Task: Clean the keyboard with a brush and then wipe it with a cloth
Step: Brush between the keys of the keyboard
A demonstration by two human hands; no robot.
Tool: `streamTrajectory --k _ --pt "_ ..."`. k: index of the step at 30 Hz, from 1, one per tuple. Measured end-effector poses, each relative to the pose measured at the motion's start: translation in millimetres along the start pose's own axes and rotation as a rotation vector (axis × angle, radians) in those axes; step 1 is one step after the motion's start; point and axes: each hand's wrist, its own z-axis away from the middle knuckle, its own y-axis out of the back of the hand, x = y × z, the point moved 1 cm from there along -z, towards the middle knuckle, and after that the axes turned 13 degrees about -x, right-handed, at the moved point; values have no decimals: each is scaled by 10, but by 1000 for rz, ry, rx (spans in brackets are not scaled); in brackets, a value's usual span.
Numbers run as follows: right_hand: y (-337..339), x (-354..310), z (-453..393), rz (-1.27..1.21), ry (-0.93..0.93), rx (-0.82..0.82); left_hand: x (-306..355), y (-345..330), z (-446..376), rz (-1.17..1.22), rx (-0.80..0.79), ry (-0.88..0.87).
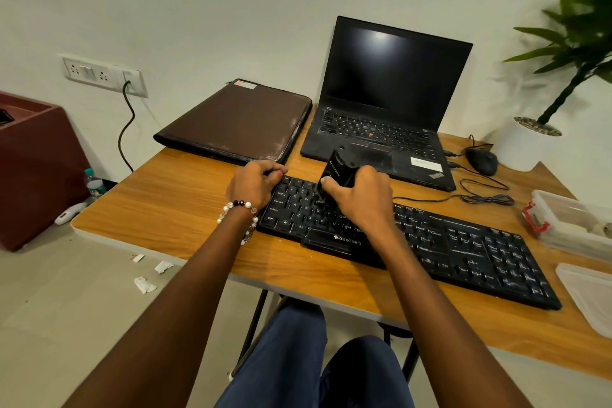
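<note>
Hard to see the bristles, they're a dark blur under the right hand (359,195), which is curled tight round the black brush (339,169) on the keyboard's (463,252) left keys. Left hand (253,183) is curled too, gripping the keyboard's far-left corner. Keyboard's just in front of the laptop (384,109).
</note>
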Motion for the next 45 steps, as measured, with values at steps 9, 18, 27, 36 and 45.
streamTrajectory --k 9,18,27,36,45 --pt "212 43 -181 -122 -145 -19 22 3 12 2 20 8" --pt "325 125 23 -164 -124 -223 31 -2 29 9 23 20" --pt "375 322 -150 -310 -168 123 160 79 126 -175 75 -109" --pt "417 320 -142 -67 -146 -40 464 -181 151 -329 -142 -280" --pt "436 385 -185 -282 -102 -103 387 -216 111 -138 -154 -167"
